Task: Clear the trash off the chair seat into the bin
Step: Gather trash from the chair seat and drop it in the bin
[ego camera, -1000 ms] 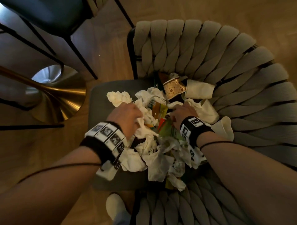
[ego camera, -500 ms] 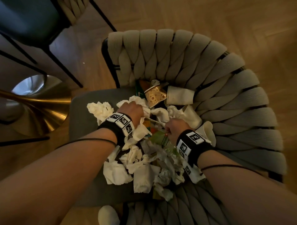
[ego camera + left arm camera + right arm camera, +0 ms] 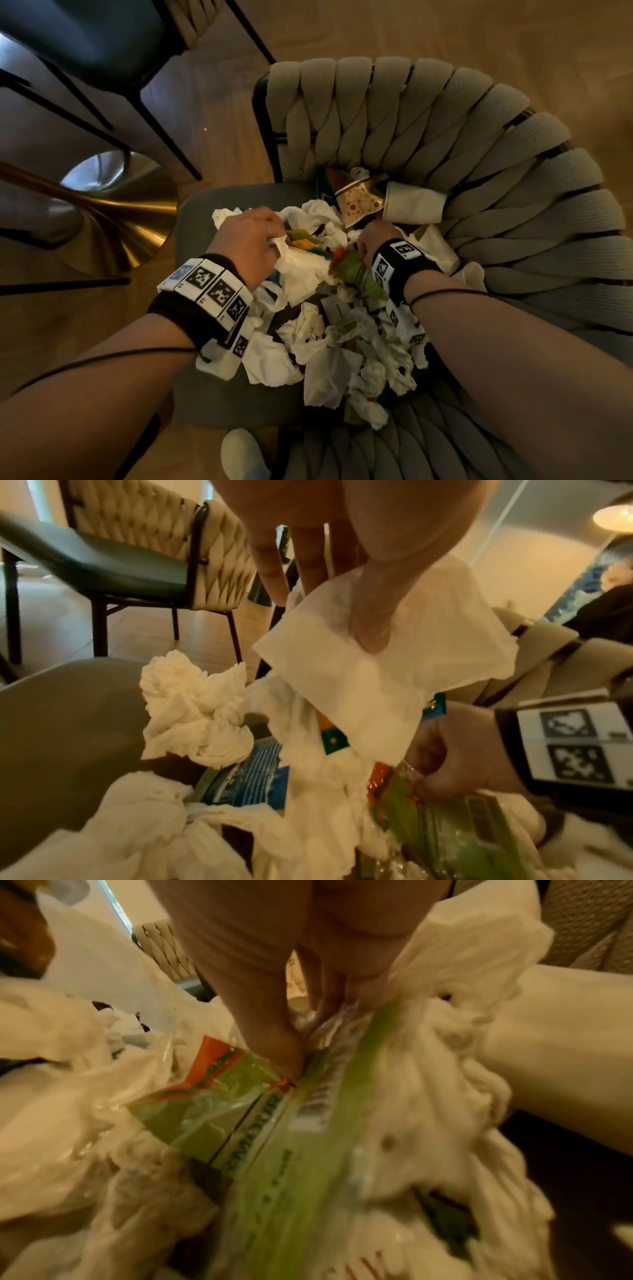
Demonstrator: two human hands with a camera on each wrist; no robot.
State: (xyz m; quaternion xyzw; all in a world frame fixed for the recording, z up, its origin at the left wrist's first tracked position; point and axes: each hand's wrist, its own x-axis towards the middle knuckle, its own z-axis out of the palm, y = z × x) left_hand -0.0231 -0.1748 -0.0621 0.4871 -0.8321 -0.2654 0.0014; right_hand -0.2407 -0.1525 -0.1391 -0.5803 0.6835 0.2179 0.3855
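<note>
A heap of crumpled white tissues, wrappers and paper cups covers the grey chair seat. My left hand pinches a white tissue between thumb and fingers and holds it just above the heap. To its right, my right hand grips a green and orange plastic wrapper, partly lifted out of the tissues. No bin shows in any view.
The woven beige backrest curves round the far and right sides of the seat. A brass table base stands on the wooden floor to the left, with a dark second chair behind it. A patterned cup lies near the backrest.
Both hands closed on trash in the heap and rose a little: the left now holds a tissue clear of the pile, the right has pulled the green wrapper up.
</note>
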